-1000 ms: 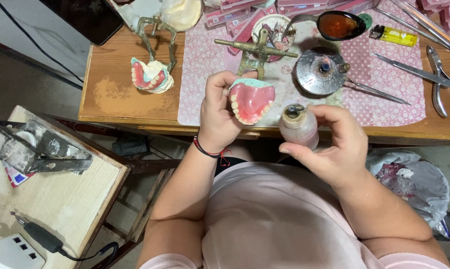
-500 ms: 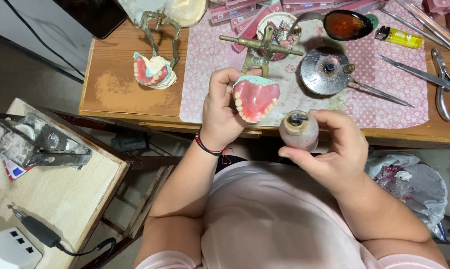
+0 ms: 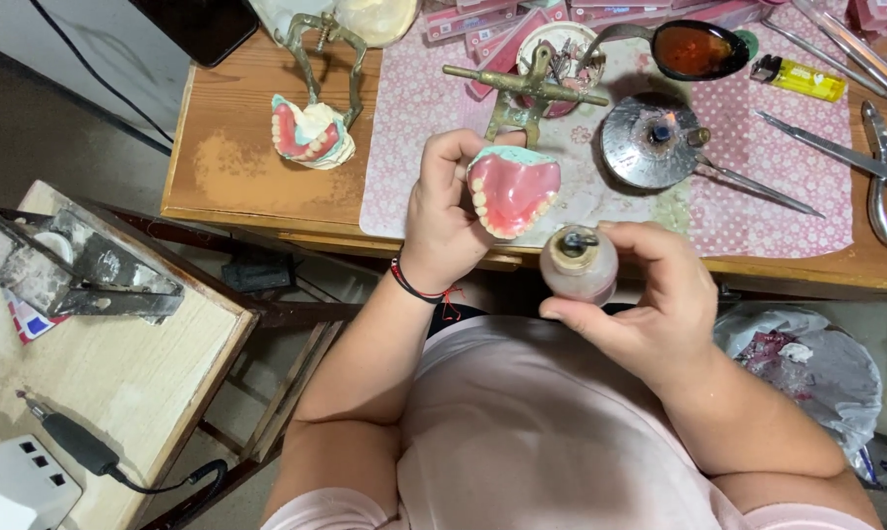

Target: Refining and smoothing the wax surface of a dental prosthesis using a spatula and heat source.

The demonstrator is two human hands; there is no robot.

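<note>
My left hand [image 3: 441, 218] grips a pink upper denture [image 3: 514, 190] with a row of white teeth, held above the front edge of the wooden table [image 3: 229, 167]. My right hand [image 3: 649, 304] holds a small round glass bottle [image 3: 579, 265] with a metal spout, upright, just below and right of the denture. Bottle and denture are close but apart.
On the pink dotted mat [image 3: 757, 196] lie a brass articulator frame [image 3: 527, 90], a round metal burner [image 3: 652, 142], an amber spoon [image 3: 694, 49], a yellow lighter [image 3: 797, 79] and pliers [image 3: 880, 167]. A second denture model [image 3: 311, 132] sits left. A side table [image 3: 100, 353] holds a handpiece [image 3: 80, 447].
Both hands have stayed nearly in place; the denture has tilted slightly and the bottle sits a little closer beneath it.
</note>
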